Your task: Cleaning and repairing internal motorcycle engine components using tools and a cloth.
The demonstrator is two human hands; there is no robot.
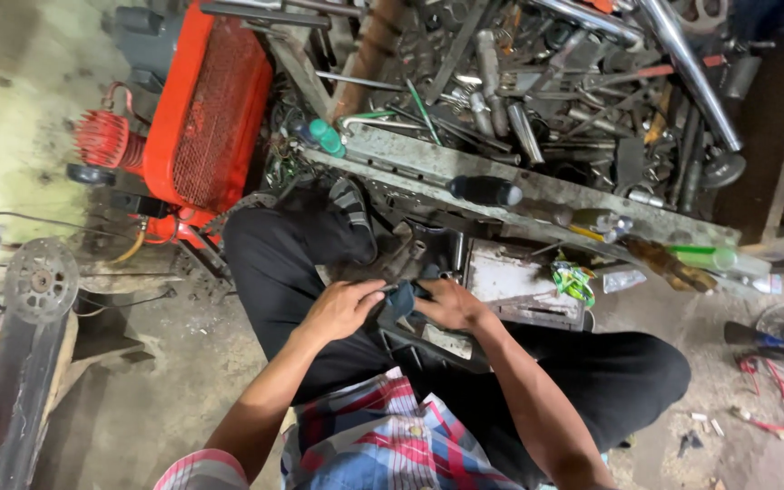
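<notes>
I sit low with my knees apart in black trousers. My left hand (342, 307) and my right hand (449, 304) meet between my knees over a dark metal part (428, 340). Both grip a dark blue-grey rag (403, 298) bunched between them and pressed on the part. My foot in a dark striped shoe (353, 210) rests near a long grey metal bar (428, 163).
An orange air compressor (201, 109) stands at the upper left. A heap of steel pipes, rods and tools (573, 82) lies behind the bar. A green-handled screwdriver (324, 136) and a black handle (485, 191) rest on the bar. Red wire (778, 390) lies right; a sprocket disc (41, 279) left.
</notes>
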